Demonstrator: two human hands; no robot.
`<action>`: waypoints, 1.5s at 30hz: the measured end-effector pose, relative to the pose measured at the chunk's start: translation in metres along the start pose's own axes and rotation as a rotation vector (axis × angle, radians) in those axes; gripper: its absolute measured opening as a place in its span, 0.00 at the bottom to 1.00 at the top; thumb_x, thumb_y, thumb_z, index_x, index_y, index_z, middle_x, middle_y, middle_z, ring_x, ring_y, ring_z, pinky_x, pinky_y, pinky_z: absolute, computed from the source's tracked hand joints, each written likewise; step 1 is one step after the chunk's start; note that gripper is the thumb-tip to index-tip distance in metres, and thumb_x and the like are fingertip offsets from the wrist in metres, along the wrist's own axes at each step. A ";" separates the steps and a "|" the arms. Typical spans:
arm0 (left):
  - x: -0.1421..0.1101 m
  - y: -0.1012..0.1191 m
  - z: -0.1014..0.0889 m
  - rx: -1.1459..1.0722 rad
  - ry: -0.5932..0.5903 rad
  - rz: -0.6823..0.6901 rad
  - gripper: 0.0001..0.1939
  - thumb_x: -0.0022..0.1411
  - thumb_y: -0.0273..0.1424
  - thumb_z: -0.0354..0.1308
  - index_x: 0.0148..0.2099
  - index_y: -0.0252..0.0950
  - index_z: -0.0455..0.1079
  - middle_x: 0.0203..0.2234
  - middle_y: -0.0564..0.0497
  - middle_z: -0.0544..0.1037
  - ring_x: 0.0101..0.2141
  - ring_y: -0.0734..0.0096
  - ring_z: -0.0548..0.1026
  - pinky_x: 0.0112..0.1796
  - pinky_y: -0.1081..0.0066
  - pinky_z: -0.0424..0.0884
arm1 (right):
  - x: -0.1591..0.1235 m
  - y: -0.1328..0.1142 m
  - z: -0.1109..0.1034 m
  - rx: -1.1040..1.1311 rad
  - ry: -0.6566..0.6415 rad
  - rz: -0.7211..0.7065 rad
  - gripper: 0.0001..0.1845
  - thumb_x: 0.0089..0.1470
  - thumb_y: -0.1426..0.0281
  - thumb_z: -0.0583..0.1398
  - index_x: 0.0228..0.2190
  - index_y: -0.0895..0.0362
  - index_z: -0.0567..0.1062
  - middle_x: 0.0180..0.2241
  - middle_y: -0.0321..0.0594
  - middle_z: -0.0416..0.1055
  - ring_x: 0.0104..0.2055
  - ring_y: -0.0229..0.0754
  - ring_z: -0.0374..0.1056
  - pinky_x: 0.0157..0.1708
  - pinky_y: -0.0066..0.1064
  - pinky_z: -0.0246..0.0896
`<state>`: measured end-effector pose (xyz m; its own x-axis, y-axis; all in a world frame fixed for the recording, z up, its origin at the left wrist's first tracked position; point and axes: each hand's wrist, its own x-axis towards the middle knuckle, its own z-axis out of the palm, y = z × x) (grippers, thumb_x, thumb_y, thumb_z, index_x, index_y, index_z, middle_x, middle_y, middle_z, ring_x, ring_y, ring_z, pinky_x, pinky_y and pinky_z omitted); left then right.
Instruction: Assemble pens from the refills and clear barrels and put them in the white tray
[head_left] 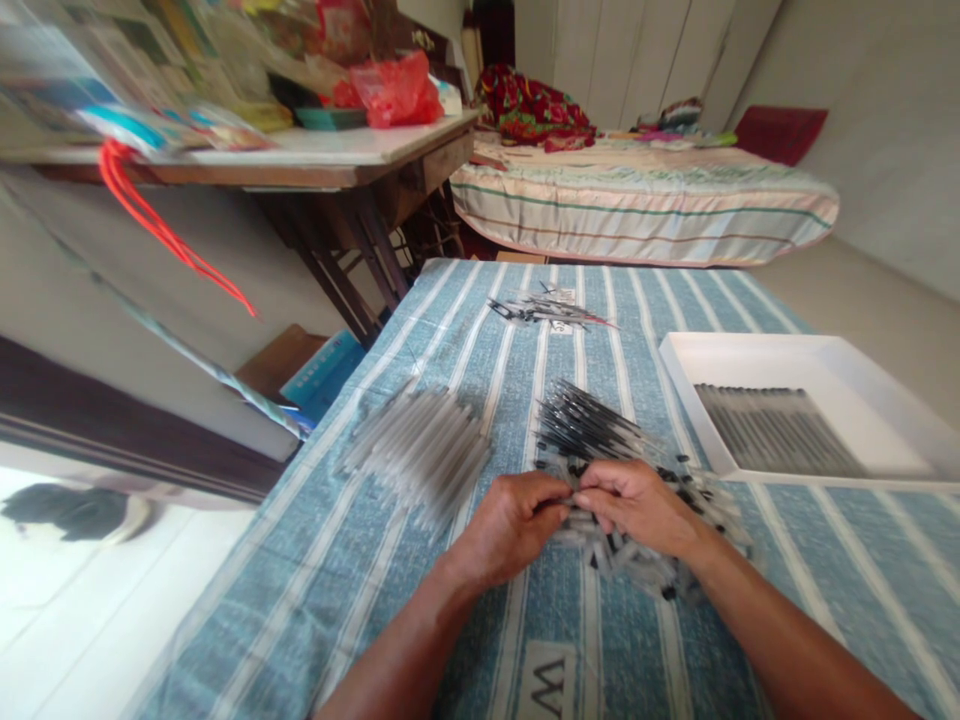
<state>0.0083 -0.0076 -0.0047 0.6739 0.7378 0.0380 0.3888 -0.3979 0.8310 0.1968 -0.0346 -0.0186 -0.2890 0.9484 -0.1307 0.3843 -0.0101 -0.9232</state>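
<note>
My left hand [517,525] and my right hand [637,505] meet fingertip to fingertip over the table, both closed in a pinch. Whatever lies between the fingers is mostly hidden and too small to name. Under and beside my right hand spreads a loose heap of small clear pen caps [645,570] with black ends. Just beyond the fingers lies a bundle of thin black ink refills [585,420]. To the left of my left hand is a pile of translucent grey pen barrels [420,450], laid roughly side by side.
A white box [870,400] at the right holds a row of pens [772,430]. Several loose refills [551,308] lie at the far end of the blue striped tablecloth [360,580]. Beyond stand a cluttered side table [405,140] and a bed [637,200].
</note>
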 end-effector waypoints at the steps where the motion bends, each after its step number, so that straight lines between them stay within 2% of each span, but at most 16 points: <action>1: 0.000 0.001 0.000 0.031 0.004 0.018 0.09 0.57 0.23 0.51 0.34 0.34 0.73 0.25 0.52 0.73 0.29 0.73 0.71 0.31 0.76 0.64 | 0.000 0.000 0.000 0.007 0.004 0.011 0.15 0.52 0.59 0.56 0.23 0.58 0.68 0.13 0.29 0.62 0.16 0.30 0.54 0.17 0.21 0.48; 9: -0.001 -0.001 0.000 0.237 0.025 0.022 0.08 0.60 0.26 0.50 0.33 0.35 0.71 0.26 0.51 0.72 0.29 0.71 0.71 0.31 0.74 0.63 | 0.000 0.001 -0.001 0.015 0.061 0.025 0.17 0.53 0.59 0.56 0.22 0.58 0.68 0.14 0.30 0.63 0.16 0.30 0.55 0.18 0.22 0.49; 14: -0.001 -0.003 -0.005 0.295 0.052 0.016 0.09 0.61 0.27 0.50 0.31 0.35 0.70 0.27 0.50 0.71 0.31 0.71 0.70 0.32 0.74 0.64 | 0.000 0.004 -0.012 0.046 0.140 0.010 0.18 0.54 0.57 0.54 0.25 0.58 0.71 0.14 0.31 0.65 0.16 0.31 0.57 0.18 0.23 0.52; 20: -0.001 -0.002 -0.008 0.272 0.236 -0.049 0.06 0.57 0.28 0.55 0.29 0.35 0.70 0.27 0.51 0.70 0.28 0.73 0.70 0.31 0.74 0.63 | 0.002 0.017 -0.027 -0.066 0.337 0.000 0.15 0.53 0.59 0.57 0.26 0.59 0.73 0.14 0.31 0.63 0.18 0.33 0.58 0.20 0.24 0.53; 23: -0.001 -0.002 -0.010 0.259 0.329 -0.109 0.06 0.55 0.29 0.56 0.27 0.35 0.70 0.24 0.52 0.69 0.26 0.75 0.68 0.29 0.74 0.62 | 0.004 0.022 -0.031 -0.181 0.367 -0.012 0.13 0.52 0.61 0.57 0.26 0.59 0.73 0.15 0.31 0.62 0.19 0.33 0.57 0.21 0.24 0.52; 28: -0.001 -0.002 -0.012 0.233 0.413 -0.134 0.08 0.54 0.31 0.57 0.25 0.35 0.70 0.22 0.53 0.69 0.23 0.76 0.66 0.27 0.74 0.61 | 0.004 0.025 -0.032 -0.344 0.320 -0.010 0.13 0.52 0.62 0.56 0.25 0.58 0.72 0.16 0.31 0.61 0.19 0.34 0.57 0.21 0.24 0.51; 34: 0.000 -0.003 -0.012 0.168 0.446 -0.202 0.07 0.52 0.32 0.58 0.26 0.35 0.71 0.20 0.54 0.70 0.22 0.76 0.66 0.25 0.76 0.60 | 0.003 0.024 -0.029 -0.422 0.224 -0.012 0.12 0.52 0.63 0.55 0.25 0.57 0.72 0.18 0.32 0.65 0.21 0.34 0.58 0.24 0.24 0.52; 37: 0.001 -0.005 -0.010 0.086 0.480 -0.248 0.07 0.52 0.33 0.59 0.26 0.34 0.70 0.19 0.56 0.68 0.20 0.77 0.64 0.23 0.76 0.59 | 0.003 0.019 -0.024 -0.483 0.176 -0.002 0.12 0.52 0.63 0.56 0.25 0.57 0.73 0.17 0.31 0.63 0.21 0.34 0.58 0.23 0.24 0.50; 45: 0.002 -0.007 -0.010 -0.184 0.569 -0.310 0.09 0.50 0.35 0.60 0.27 0.33 0.71 0.17 0.56 0.69 0.19 0.76 0.65 0.21 0.77 0.60 | 0.003 0.004 -0.002 -0.762 0.064 -0.014 0.10 0.53 0.66 0.55 0.29 0.55 0.75 0.20 0.36 0.72 0.24 0.38 0.66 0.26 0.26 0.50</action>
<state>0.0007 0.0026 -0.0049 0.0923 0.9954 0.0273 0.3639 -0.0593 0.9295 0.1993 -0.0307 -0.0221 -0.2565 0.9634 -0.0781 0.8861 0.2021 -0.4172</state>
